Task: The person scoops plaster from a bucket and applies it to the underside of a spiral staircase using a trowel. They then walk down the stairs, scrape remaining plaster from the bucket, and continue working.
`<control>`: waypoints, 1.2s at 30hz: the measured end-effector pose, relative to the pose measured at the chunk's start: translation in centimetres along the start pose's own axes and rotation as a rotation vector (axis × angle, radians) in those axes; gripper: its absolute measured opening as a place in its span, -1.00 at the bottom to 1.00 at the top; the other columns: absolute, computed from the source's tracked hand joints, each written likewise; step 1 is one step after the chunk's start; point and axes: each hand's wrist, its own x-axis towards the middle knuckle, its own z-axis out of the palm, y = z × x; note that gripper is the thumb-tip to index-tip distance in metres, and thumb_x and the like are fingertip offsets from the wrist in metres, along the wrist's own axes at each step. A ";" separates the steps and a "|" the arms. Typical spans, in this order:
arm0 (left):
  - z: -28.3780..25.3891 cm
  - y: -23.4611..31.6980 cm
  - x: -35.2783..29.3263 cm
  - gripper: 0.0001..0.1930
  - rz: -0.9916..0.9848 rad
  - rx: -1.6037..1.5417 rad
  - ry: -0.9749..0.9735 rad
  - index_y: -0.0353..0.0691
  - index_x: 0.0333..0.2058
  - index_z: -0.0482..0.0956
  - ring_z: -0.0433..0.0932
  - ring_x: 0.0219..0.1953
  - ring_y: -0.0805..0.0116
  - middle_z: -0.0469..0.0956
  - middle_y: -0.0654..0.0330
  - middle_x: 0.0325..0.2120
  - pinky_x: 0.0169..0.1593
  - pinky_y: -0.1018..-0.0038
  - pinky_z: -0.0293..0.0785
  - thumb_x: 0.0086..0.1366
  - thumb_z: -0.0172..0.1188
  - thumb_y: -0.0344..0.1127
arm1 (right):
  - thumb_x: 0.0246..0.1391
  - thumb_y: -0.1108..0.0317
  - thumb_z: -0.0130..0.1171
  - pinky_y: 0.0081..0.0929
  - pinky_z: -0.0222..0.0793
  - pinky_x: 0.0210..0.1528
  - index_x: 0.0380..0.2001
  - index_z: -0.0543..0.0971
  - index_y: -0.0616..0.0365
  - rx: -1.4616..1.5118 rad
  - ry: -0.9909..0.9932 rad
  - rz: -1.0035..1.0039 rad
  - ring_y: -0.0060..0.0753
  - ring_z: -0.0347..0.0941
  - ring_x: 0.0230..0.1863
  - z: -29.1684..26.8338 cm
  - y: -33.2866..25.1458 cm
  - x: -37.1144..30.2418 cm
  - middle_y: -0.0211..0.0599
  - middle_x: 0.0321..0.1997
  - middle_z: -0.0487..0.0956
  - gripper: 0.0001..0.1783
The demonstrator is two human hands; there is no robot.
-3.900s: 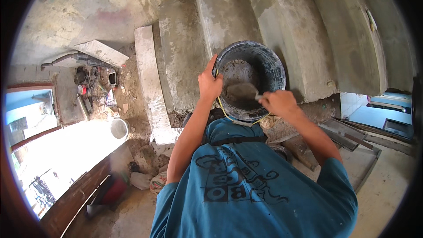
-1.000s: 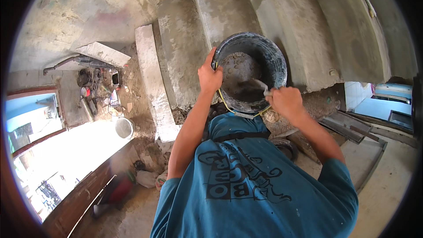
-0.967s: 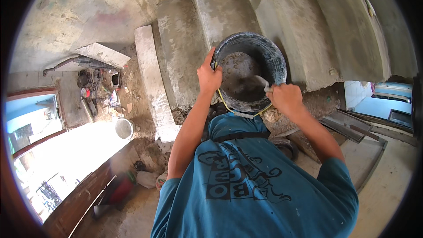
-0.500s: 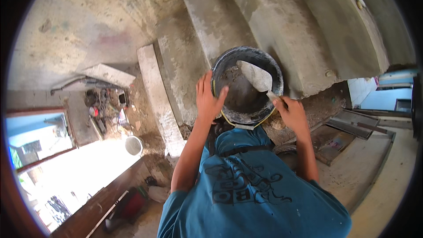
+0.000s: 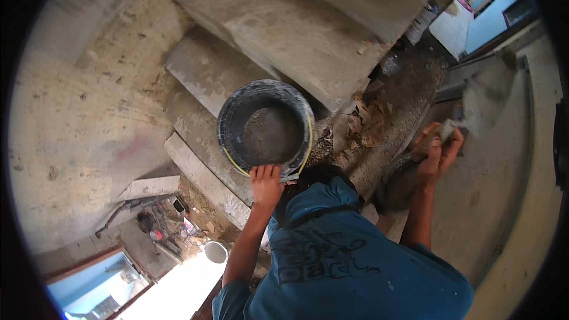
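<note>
A black bucket with a yellow-edged rim stands on the concrete steps, grey mortar in its bottom. My left hand grips the near rim, fingers curled over it beside the handle grip. Out to the right, apart from the bucket, my right hand is closed round the handle of a trowel. Motion blurs the trowel's blade, which points up and away over the pale board on the right.
Concrete steps climb beyond the bucket. Torn brown paper and rubble lie right of them. A dark rounded container is below my right hand. A white bucket and tools are at lower left.
My right hand has carried the trowel out of the bucket to the right. My left hand has gone from the bucket's left side to its near rim. The view has turned.
</note>
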 end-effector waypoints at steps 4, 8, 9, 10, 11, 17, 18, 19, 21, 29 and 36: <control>-1.2 0.3 0.9 -0.52 0.020 0.057 0.135 -0.13 -0.14 0.68 0.59 -0.10 0.13 0.62 0.20 -0.25 0.16 0.09 0.37 -0.17 0.38 -0.43 | 0.38 0.06 0.18 -0.31 0.50 -0.18 0.04 0.46 0.27 -0.005 0.290 0.271 -0.31 0.55 -0.26 -11.1 10.1 -3.6 -0.17 -0.23 0.59 -0.54; -4.5 0.4 3.5 -0.76 -0.044 -0.151 0.308 -0.19 -0.23 0.71 0.63 -0.29 0.03 0.63 0.11 -0.40 -0.09 0.14 0.47 0.07 0.36 -0.52 | 0.42 -0.11 0.07 -0.16 0.51 -0.13 -0.18 0.58 0.36 -1.035 0.037 0.881 -0.13 0.63 -0.24 -18.7 21.8 -10.0 0.01 -0.27 0.66 -0.40; -5.7 0.8 3.4 -0.82 -0.113 -0.170 0.347 -0.22 -0.24 0.71 0.62 -0.31 0.01 0.62 0.08 -0.41 -0.13 0.15 0.48 0.14 0.36 -0.52 | 0.43 -0.18 0.04 -0.26 0.53 -0.22 -0.27 0.59 0.33 -1.200 0.034 0.729 -0.23 0.66 -0.32 -20.3 22.7 -12.6 -0.04 -0.33 0.65 -0.35; -7.0 1.5 2.9 -0.88 -0.204 -0.188 0.379 -0.25 -0.25 0.70 0.60 -0.34 -0.02 0.62 0.06 -0.41 -0.17 0.15 0.49 0.22 0.35 -0.52 | 0.42 -0.18 0.06 -0.24 0.53 -0.26 -0.24 0.59 0.34 -1.123 0.092 0.653 -0.20 0.65 -0.36 -21.9 23.4 -13.8 -0.04 -0.34 0.65 -0.36; -8.5 2.6 2.1 -0.88 -0.381 -0.289 0.339 -0.28 -0.25 0.68 0.57 -0.38 -0.02 0.61 0.02 -0.40 -0.21 0.19 0.47 0.24 0.39 -0.50 | 0.41 -0.17 0.08 -0.22 0.52 -0.30 -0.22 0.59 0.35 -1.069 0.153 0.680 -0.17 0.64 -0.41 -23.2 23.5 -15.8 -0.05 -0.35 0.65 -0.36; -14.1 11.5 -2.0 -0.60 -0.778 -0.573 0.553 -0.51 0.03 0.52 0.56 -0.13 0.16 0.61 -0.08 -0.11 -0.03 0.23 0.49 0.39 0.33 -0.29 | 0.41 -0.14 0.13 -0.28 0.44 -0.47 -0.23 0.53 0.25 -0.715 0.315 1.064 -0.32 0.54 -0.55 -26.9 20.5 -21.0 -0.20 -0.46 0.56 -0.44; -14.5 13.0 -2.7 -0.52 -0.688 -0.767 0.628 -0.49 0.15 0.41 0.57 -0.03 0.12 0.56 -0.11 0.01 0.06 0.18 0.52 0.42 0.29 -0.29 | 0.42 -0.14 0.13 -0.31 0.42 -0.50 -0.24 0.52 0.22 -0.649 0.336 1.093 -0.36 0.52 -0.57 -26.6 19.6 -21.1 -0.25 -0.49 0.53 -0.46; -14.9 14.6 -3.5 -0.43 -0.668 -0.902 0.702 -0.47 0.28 0.30 0.57 0.06 0.07 0.51 -0.15 0.12 0.14 0.14 0.54 0.45 0.26 -0.29 | 0.42 -0.14 0.12 -0.34 0.40 -0.52 -0.24 0.50 0.20 -0.611 0.351 1.061 -0.41 0.48 -0.59 -26.2 18.6 -21.3 -0.29 -0.52 0.49 -0.47; -15.3 16.7 -3.5 -0.43 -0.490 -1.128 0.715 -0.42 0.33 0.25 0.55 0.17 0.06 0.50 -0.15 0.16 0.25 0.09 0.53 0.48 0.20 -0.30 | 0.44 -0.15 0.10 -0.39 0.36 -0.58 -0.24 0.47 0.15 -0.510 0.443 1.099 -0.49 0.42 -0.63 -25.0 15.9 -21.4 -0.38 -0.57 0.42 -0.49; 2.0 30.2 15.0 -0.56 -0.568 -1.956 0.205 -0.41 -0.04 0.57 0.57 -0.24 0.35 0.59 0.19 -0.21 -0.07 0.33 0.57 0.46 0.33 -0.06 | 0.50 -0.12 0.00 -0.47 0.36 -0.61 0.11 0.46 0.15 -0.286 0.497 0.959 -0.57 0.40 -0.62 -23.4 5.2 -14.0 -0.39 -0.47 0.46 -0.48; 11.9 35.5 26.0 -0.25 -0.813 -1.881 -0.035 -0.57 0.12 0.43 0.56 0.03 0.04 0.52 -0.06 0.10 0.15 0.09 0.49 0.36 0.41 0.10 | 0.53 -0.07 -0.08 -0.54 0.37 -0.54 0.19 0.48 0.19 0.163 0.582 0.210 -0.63 0.42 -0.56 -22.5 -2.2 -6.8 -0.41 -0.46 0.47 -0.46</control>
